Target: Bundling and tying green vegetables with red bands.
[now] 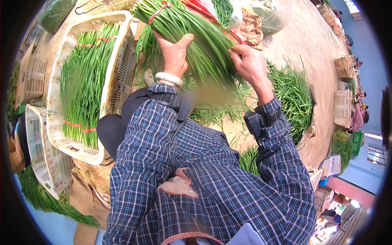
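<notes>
A thick bundle of green chives (204, 47) lies slantwise at the top middle, with a red tie (158, 13) around its upper left end. My left hand (173, 55) is closed on the bundle from below, thumb up along the leaves. At the bundle's right edge, the fingers of my right hand (250, 65) are pinched together beside a strip of red. Whether they grip leaves or that strip is hidden. More loose chives hang under the bundle near my left wrist. The leaf ends below are blurred.
To the left stands a white plastic crate (77, 153) filled with red-tied chive bundles (87, 90). A heap of loose chives (290, 98) lies on the right. Red strips (200, 10) and a clear plastic bag (273, 18) are beyond my hands. Other crates (343, 108) and people are far right.
</notes>
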